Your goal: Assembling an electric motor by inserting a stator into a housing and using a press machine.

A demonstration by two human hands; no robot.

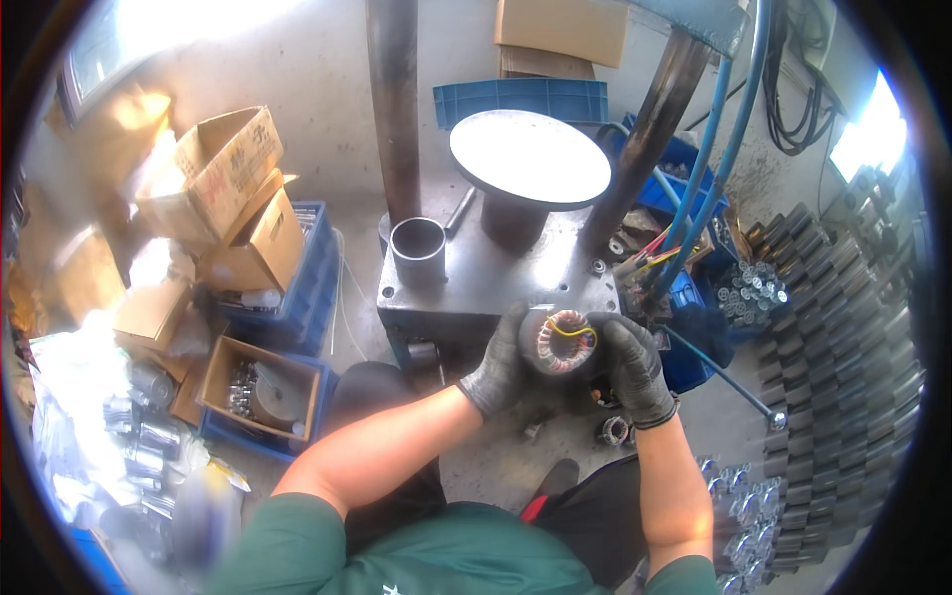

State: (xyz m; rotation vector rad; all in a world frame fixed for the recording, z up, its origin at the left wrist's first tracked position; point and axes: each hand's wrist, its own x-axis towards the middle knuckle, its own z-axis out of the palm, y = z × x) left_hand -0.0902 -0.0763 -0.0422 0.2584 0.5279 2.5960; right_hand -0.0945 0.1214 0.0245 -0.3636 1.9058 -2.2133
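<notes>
Head view: wound stator (550, 354) held face-up

Left hand (499, 363) and right hand (637, 371), both gloved, grasp its opposite sides just before the steel base plate (476, 289), probably steadying it while keeping the copper windings (545, 340) and yellow lead (572, 332) exposed.

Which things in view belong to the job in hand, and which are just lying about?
Job:
- coil-wound ring, held between left hand and right hand

Apparently lying about:
- open cardboard box
- hanging black cables
- blue panel
</notes>
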